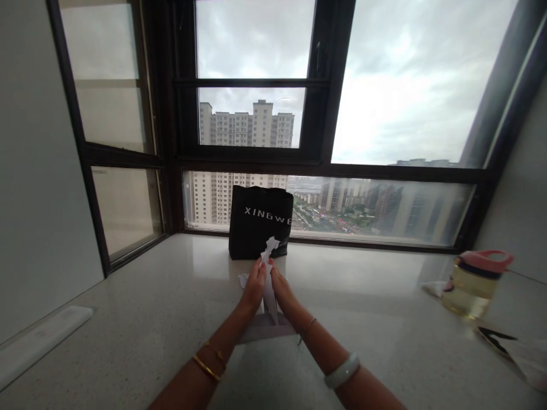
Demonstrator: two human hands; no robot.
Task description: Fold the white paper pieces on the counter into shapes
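Observation:
My left hand (253,287) and my right hand (284,290) come together in the middle, palms facing, just in front of the black bag. Between them is a thin white paper-like piece (270,246) with a jagged, crumpled top that sticks up past my fingertips. Its lower part runs down between my wrists as a narrow strip. Another bit of white (243,280) shows beside my left fingers. Flat on the countertop under my wrists lies a pale mauve sheet (261,332), partly hidden by my arms. Whether it joins the white piece I cannot tell.
The black bag (260,222) with white lettering stands upright against the window. A bottle (472,287) with a pink lid and yellowish liquid is at the right, with a dark-and-white packet (508,347) nearer me. A long white power strip-like bar (47,341) lies at the left.

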